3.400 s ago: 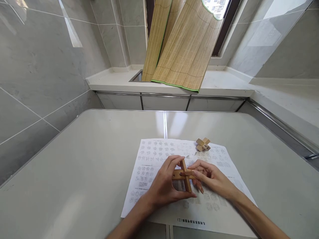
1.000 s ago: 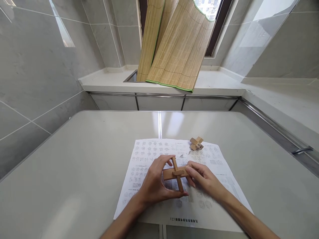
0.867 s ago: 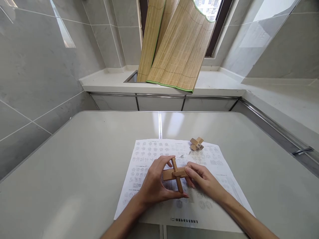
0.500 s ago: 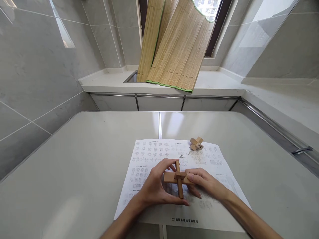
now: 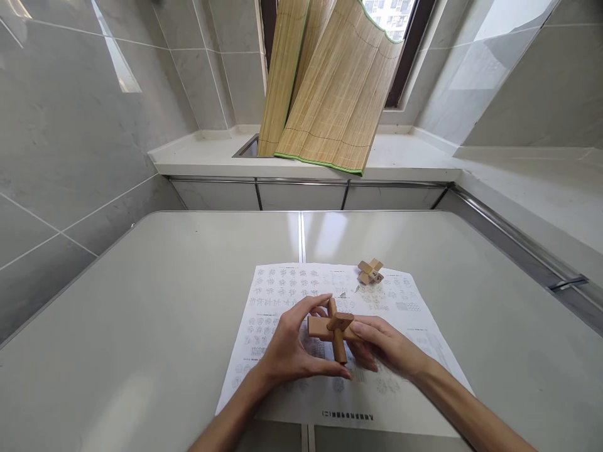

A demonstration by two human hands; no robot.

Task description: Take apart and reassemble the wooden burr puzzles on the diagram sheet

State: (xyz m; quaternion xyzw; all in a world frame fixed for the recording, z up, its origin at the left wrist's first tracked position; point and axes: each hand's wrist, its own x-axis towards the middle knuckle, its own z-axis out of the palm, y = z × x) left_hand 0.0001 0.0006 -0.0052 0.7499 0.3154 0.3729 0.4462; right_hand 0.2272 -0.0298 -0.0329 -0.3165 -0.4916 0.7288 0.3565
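Brown wooden three-bar cross: we see the brown wooden cross of three interlocked bars [image 5: 337, 329] held over the middle of the sheet; the flat bar runs left to right, a slimmer one far to near, a short one points up at us.
Left hand: the bare left hand [image 5: 288, 346] pinches the slim bar, forefinger at its far end, thumb at its near end.
Right hand: the bare right hand [image 5: 391, 342] grips the flat bar's right end, thumb on top, other fingers curled mostly out of our sight below.
Sheet: large white printed paper [image 5: 436, 370], rows of small grey diagrams, bold line along the near edge; we can't read it.
Small puzzle: pale wooden burr-shaped block [image 5: 370, 272] with dark marks, on the sheet's far right part, well apart from both hands.
Table: glossy off-white table [image 5: 141, 326] under the sheet, seam down the middle.
Far side: tan bamboo mat with green edging [image 5: 336, 94] hanging over a white ledge [image 5: 198, 156], window [image 5: 391, 16] behind.
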